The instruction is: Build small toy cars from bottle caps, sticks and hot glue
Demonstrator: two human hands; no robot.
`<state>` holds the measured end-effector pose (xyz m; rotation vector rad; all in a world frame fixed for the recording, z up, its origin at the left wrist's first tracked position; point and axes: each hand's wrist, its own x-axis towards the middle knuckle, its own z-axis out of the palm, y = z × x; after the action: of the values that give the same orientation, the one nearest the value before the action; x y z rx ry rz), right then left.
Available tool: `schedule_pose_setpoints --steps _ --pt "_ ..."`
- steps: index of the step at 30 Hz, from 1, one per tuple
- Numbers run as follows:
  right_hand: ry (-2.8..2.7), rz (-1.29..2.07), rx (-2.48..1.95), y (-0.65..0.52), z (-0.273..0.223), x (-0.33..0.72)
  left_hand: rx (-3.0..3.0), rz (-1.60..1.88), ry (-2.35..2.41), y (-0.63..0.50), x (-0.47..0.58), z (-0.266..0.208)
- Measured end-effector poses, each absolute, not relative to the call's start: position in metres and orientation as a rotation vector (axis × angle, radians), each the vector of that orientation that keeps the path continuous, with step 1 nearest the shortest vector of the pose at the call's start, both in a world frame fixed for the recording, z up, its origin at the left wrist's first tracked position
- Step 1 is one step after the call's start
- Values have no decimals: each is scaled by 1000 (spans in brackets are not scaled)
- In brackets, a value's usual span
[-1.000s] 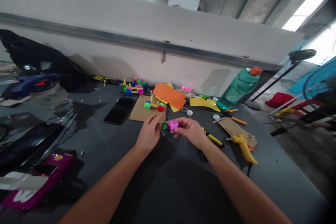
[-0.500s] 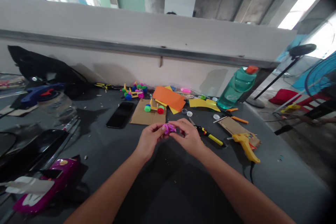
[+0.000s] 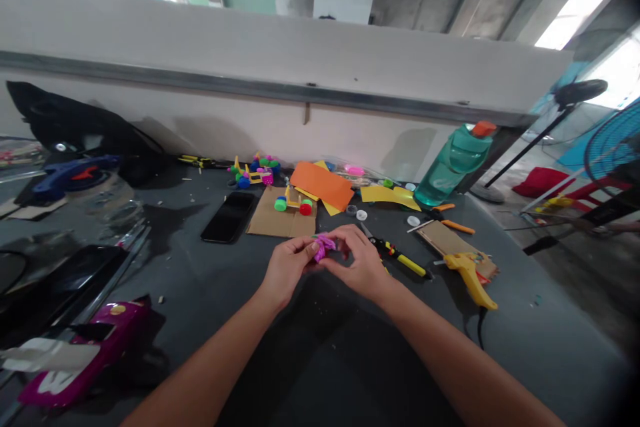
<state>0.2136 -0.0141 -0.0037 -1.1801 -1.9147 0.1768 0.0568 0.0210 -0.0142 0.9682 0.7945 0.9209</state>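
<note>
The left hand (image 3: pixel 285 272) pinched the purple piece (image 3: pixel 324 248) at its two o'clock; the right hand (image 3: pixel 363 265) curved in from the piece's four o'clock, grip unclear. I couldn't tell its long axis.

So on my end I've got one little purple-pink piece (image 3: pixel 325 246), super bright, kinda lumpy and bunched up. Could be folds, could be lobes, it's too small on my feed to tell. I can make out a tiny sliver of green (image 3: pixel 315 236) along its upper left edge. My left hand (image 3: pixel 286 272) has it pinched, thumb across its left side, so part of it is covered. My right hand (image 3: pixel 361 265) curls in by its right side, and I honestly can't tell if those fingertips touch it. It sits up above the dark tabletop (image 3: pixel 320 360), between both hands.
</note>
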Motion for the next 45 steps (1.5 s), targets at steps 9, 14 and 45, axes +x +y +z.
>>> schedule_pose_setpoints --steps 9,14,45 --pt "-1909 32 -1131 -15 -4 210 890 850 697 19 57 -16" --pt "-1854 165 -1175 -15 -8 207 939 866 718 19 57 -14" --pt "-1969 45 -1100 -15 -1 216 1040 859 735 16 56 -9"
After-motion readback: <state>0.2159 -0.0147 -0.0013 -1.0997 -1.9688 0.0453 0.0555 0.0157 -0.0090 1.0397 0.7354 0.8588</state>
